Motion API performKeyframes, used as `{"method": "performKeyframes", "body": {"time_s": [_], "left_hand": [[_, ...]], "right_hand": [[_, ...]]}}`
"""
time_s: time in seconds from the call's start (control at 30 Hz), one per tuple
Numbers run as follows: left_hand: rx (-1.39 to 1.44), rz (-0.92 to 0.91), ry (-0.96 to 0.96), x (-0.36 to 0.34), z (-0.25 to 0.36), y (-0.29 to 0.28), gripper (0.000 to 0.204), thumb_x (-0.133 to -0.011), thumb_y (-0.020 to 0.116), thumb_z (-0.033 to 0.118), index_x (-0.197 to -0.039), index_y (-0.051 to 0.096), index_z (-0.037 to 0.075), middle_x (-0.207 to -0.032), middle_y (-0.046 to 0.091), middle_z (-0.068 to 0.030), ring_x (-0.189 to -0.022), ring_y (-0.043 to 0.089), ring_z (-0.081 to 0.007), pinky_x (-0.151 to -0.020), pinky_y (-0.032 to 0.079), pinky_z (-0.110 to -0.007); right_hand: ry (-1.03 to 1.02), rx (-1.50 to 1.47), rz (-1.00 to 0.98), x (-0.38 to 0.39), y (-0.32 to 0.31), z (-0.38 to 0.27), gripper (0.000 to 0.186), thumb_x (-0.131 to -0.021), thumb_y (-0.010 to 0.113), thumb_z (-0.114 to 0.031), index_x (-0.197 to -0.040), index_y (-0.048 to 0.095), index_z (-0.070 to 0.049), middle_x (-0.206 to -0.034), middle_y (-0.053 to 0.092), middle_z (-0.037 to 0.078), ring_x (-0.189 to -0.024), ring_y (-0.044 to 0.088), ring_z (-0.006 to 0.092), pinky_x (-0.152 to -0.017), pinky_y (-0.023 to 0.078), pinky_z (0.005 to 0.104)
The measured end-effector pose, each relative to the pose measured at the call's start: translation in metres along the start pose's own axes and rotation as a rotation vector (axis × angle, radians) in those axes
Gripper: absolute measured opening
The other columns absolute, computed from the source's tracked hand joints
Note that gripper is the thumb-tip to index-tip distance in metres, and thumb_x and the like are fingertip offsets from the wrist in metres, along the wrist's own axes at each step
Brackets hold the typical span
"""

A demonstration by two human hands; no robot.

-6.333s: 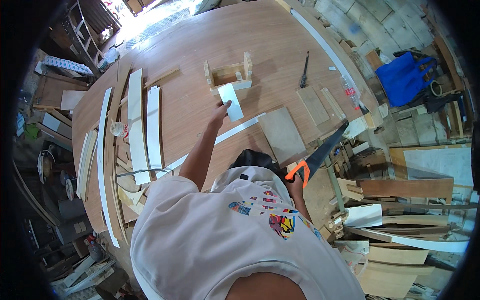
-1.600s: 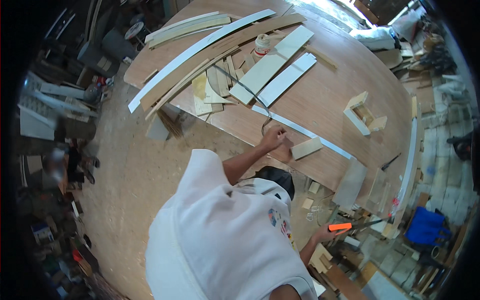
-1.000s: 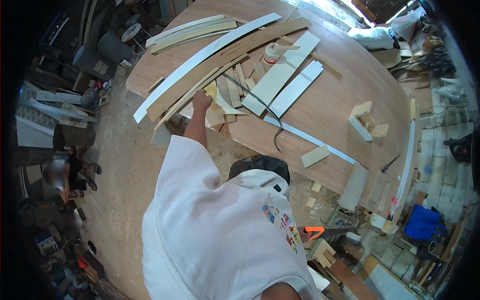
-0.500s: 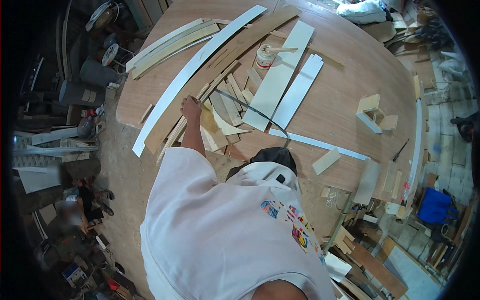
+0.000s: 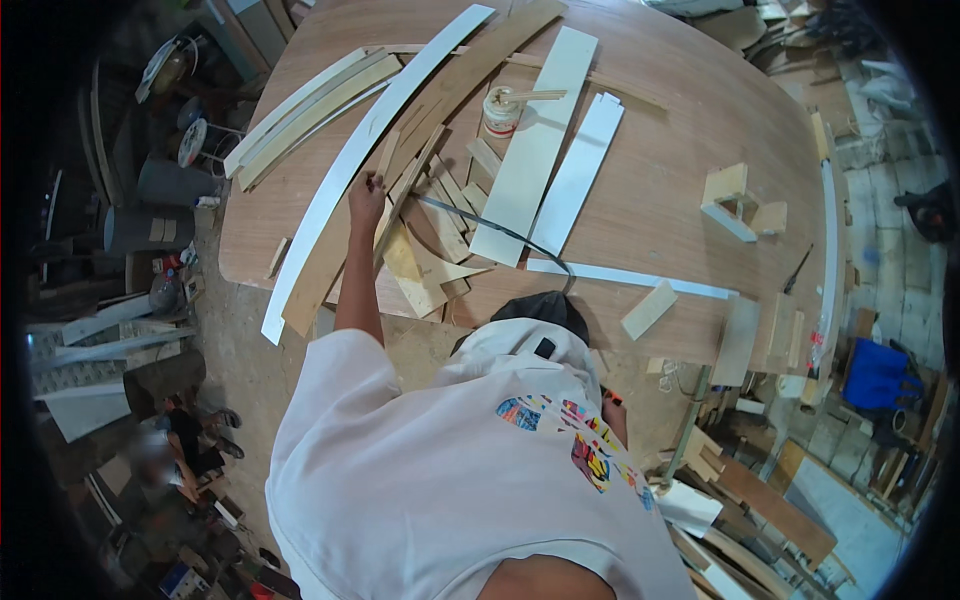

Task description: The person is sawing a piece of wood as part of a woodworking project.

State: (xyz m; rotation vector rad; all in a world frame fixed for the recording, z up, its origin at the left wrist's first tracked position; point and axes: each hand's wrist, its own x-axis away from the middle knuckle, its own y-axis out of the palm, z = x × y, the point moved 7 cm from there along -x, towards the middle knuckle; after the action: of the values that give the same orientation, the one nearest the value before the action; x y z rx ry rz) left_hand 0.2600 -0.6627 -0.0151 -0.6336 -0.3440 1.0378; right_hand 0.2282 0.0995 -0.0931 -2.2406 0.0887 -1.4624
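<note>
My left hand [image 5: 366, 198] pinches a short light wooden strip [image 5: 389, 151] over the long brown curved board [image 5: 470, 75], beside narrow strips [image 5: 431, 146] and pale offcuts [image 5: 405, 255] on the wooden table [image 5: 680, 180]. A long white strip [image 5: 350, 173] lies left of the hand, and a thin dark curved strip [image 5: 510, 230] crosses the boards to its right. My right hand [image 5: 616, 418] is low at my right side, closed on the orange-handled saw [image 5: 610, 398], both mostly hidden by my body.
A jar with sticks [image 5: 500, 120], white boards [image 5: 585, 165], a small wooden box frame [image 5: 727, 195] and a dark tool [image 5: 795, 270] lie on the table. A person [image 5: 185, 445] sits at lower left. A blue bag [image 5: 875, 375] and stacked timber [image 5: 760, 500] are at right.
My left hand has moved from the table's near middle out to the strips at upper left and now grips one. The saw has sunk mostly out of sight behind my body. The view has turned.
</note>
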Motion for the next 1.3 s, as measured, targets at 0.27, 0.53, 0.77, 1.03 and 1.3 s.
{"method": "performKeyframes", "body": {"time_s": [0.27,0.53,0.77,1.03,1.3], "left_hand": [[0.426,-0.332,0.036,0.037,0.144,0.043,0.041,-0.102,0.043,0.036,-0.09,0.06,0.002,-0.068,0.053,-0.0017,-0.06,0.049,-0.0089,-0.054,0.04,-0.027],[0.648,-0.67,0.117,0.114,0.26,0.058,0.052,-0.1,0.044,0.047,-0.121,0.06,0.001,-0.071,0.046,0.0025,-0.064,0.044,-0.0073,-0.059,0.038,-0.023],[1.071,-0.643,0.014,0.154,0.29,0.083,0.034,-0.101,0.045,0.039,-0.098,0.055,0.007,-0.077,0.058,-0.0025,-0.065,0.049,-0.0101,-0.061,0.04,-0.024],[1.235,-0.797,0.107,0.176,0.326,0.101,0.034,-0.104,0.038,0.033,-0.099,0.055,0.004,-0.087,0.06,-0.0067,-0.078,0.054,-0.014,-0.078,0.043,-0.028],[1.145,-0.747,0.151,0.179,0.338,0.123,0.04,-0.104,0.036,0.037,-0.108,0.054,0.002,-0.085,0.054,-0.0039,-0.078,0.049,-0.0134,-0.075,0.042,-0.027]], "right_hand": [[-0.296,0.067,-0.043,-0.026,0.03,-0.01,0.011,-0.075,0.068,-0.015,-0.074,0.063,-0.005,-0.06,0.059,0.002,-0.046,0.052,0.0119,-0.043,0.039,0.0292],[-0.297,0.363,0.023,-0.032,0.027,-0.002,0.028,-0.079,0.068,-0.024,-0.088,0.068,0.002,-0.074,0.066,0.008,-0.063,0.061,0.0144,-0.056,0.047,0.0327],[-0.295,0.329,0.025,-0.048,0.022,0.014,0.031,-0.081,0.066,-0.027,-0.087,0.068,0.003,-0.072,0.066,0.009,-0.06,0.061,0.0158,-0.055,0.047,0.033],[-0.251,0.215,0.025,-0.044,0.007,0.035,0.025,-0.076,0.068,-0.023,-0.081,0.068,0.001,-0.069,0.064,0.007,-0.058,0.06,0.0159,-0.054,0.047,0.0337],[-0.233,0.169,0.092,-0.057,0.0,0.076,0.025,-0.073,0.069,-0.023,-0.079,0.068,0.001,-0.064,0.063,0.007,-0.055,0.059,0.0165,-0.052,0.047,0.0338]]}}
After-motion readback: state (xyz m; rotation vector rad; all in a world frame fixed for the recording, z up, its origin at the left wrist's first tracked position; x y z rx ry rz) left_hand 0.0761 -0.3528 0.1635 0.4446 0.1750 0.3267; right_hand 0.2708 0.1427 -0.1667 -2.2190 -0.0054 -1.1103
